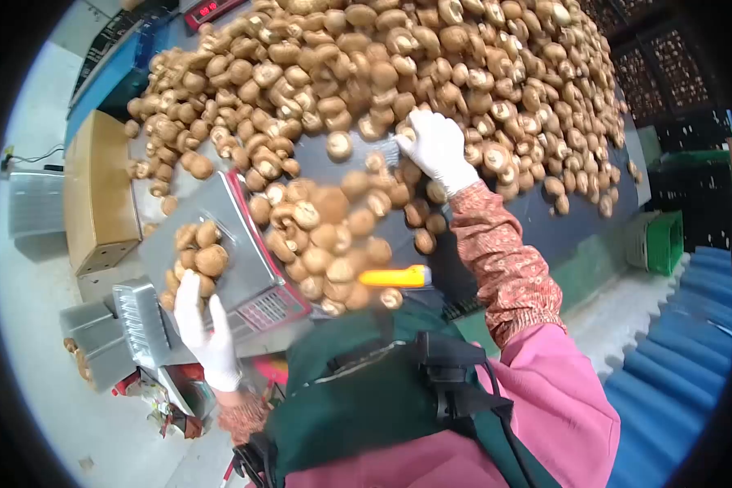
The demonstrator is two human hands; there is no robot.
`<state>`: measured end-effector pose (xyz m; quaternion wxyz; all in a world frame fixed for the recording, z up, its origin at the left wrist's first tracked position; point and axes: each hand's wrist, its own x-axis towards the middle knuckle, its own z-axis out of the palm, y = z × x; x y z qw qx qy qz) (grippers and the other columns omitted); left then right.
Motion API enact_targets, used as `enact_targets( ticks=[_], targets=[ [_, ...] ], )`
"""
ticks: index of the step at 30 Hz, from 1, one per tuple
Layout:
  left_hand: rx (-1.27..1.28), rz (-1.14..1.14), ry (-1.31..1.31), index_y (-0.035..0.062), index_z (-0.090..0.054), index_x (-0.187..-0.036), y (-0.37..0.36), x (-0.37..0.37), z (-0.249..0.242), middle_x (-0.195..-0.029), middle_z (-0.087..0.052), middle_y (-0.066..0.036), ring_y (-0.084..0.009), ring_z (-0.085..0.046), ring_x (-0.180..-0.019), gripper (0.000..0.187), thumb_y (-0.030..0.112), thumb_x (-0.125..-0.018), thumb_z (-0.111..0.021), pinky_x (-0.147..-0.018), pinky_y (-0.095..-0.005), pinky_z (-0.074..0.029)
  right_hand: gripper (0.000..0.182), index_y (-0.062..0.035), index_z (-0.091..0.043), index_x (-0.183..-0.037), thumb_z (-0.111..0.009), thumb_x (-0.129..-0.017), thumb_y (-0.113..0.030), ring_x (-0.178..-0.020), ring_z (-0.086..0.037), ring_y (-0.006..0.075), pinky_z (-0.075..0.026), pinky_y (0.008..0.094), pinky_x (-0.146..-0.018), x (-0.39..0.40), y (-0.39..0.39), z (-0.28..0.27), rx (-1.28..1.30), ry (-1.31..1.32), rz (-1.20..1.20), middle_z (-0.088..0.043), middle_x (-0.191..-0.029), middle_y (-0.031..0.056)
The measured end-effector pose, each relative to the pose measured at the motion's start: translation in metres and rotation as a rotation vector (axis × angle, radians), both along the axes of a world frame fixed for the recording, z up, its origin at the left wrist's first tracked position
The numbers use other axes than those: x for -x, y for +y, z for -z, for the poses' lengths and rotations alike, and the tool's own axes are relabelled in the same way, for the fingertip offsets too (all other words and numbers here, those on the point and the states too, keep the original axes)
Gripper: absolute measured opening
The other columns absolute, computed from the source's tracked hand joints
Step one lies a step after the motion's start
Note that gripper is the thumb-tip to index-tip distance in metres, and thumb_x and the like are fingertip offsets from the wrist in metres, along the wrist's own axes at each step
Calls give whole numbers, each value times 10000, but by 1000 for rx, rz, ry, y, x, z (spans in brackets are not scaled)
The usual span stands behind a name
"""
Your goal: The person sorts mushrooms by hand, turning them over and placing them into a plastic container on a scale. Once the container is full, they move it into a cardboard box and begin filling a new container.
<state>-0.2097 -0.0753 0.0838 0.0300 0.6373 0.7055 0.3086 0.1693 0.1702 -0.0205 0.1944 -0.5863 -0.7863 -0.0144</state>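
Box [98, 195]: tan, left of the left grip [207, 329], farther off
Basket [665, 243]: green, well right of the right grip [437, 150]
Sheeting [675, 366]: blue, ridged, right of the right grip, nearer
Clutter [175, 411]: partly red, below the left grip

Brown mushrooms [342, 145], yellow handle [394, 277], pink sleeve [557, 398], ribbed blue sheeting [671, 366]

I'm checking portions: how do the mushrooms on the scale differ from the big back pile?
The scale bears a small cluster; the back pile spreads far wider. The left hand is at the cluster, the right hand at the pile's near edge. Both are brown-capped mushrooms.
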Motion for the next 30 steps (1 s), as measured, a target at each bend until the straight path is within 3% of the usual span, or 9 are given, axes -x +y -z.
enact_targets(
  ticks=[3,7,8,9,12,19,25,27,30],
  targets=[
    [1,-54,-102,-8,-599,-1337,-11,-2,2,-1371,-599,-194,-338,-572,-1268,473,-71,-869,-629,-1088,-423,-425,233,-81,-643,-885,-706,-818,-295,-799,-683,311,-529,458,-701,-1,30,50,23,-92,5,-681,-854,127],
    [1,-59,-9,-8,-604,-1330,-19,-1,0,-1367,-605,-183,-327,-575,-1266,465,-75,-870,-623,-1085,-413,-429,191,-87,-666,-888,-736,-803,-243,-842,-689,311,-548,426,-733,-8,15,34,45,66,64,-686,-889,164],
    [3,-65,-10,-10,-605,-1329,-20,-2,0,-1365,-608,-181,-325,-575,-1265,461,-75,-873,-621,-1084,-411,-430,180,-67,-686,-951,-727,-858,-216,-845,-700,234,-546,357,-735,-9,9,21,102,265,62,-713,-917,133],
    [3,-60,-48,-9,-606,-1327,-20,-4,1,-1367,-608,-176,-319,-576,-1265,459,-77,-873,-620,-1085,-409,-429,212,-47,-690,-1048,-714,-921,-215,-858,-678,153,-531,310,-753,-15,-6,5,480,824,96,-717,-936,57],
    [-16,-25,-205,-5,-611,-1317,-14,-14,3,-1370,-610,-160,-295,-576,-1270,453,-79,-871,-626,-1096,-400,-420,283,-3,-642,-1177,-705,-933,-131,-969,-663,157,-531,292,-871,-27,-30,-8,661,1528,-37,-680,-1096,66],
    [55,273,-422,17,-642,-1277,16,-71,2,-1275,-662,-162,-316,-610,-1216,425,2,-856,-696,-1042,-395,-472,547,-9,-494,-1383,-710,-887,-89,-1227,-584,221,-509,359,-1042,11,-103,-39,872,2067,-158,-586,-1327,122],
    [277,353,-832,27,-549,-1394,15,-114,13,-1313,-628,-157,-254,-620,-1211,597,78,-843,-771,-1029,-357,-489,594,14,-499,-1366,-764,-869,-176,-1166,-627,199,-536,320,-978,44,-142,-40,1124,1891,-206,-604,-1290,123],
    [273,305,-998,32,-502,-1445,9,-125,11,-1396,-563,-170,-260,-576,-1273,677,79,-830,-783,-1050,-362,-476,370,-2,-581,-1235,-709,-919,-145,-1050,-627,130,-520,280,-899,55,-155,-50,1249,1764,-219,-639,-1179,77],
    [152,434,-749,37,-519,-1432,8,-119,21,-1385,-552,-179,-288,-569,-1266,675,78,-816,-793,-1050,-377,-475,212,5,-647,-1131,-652,-949,-104,-1018,-619,119,-505,288,-911,68,-170,-45,1219,1406,-356,-659,-1132,40]
  ],
)
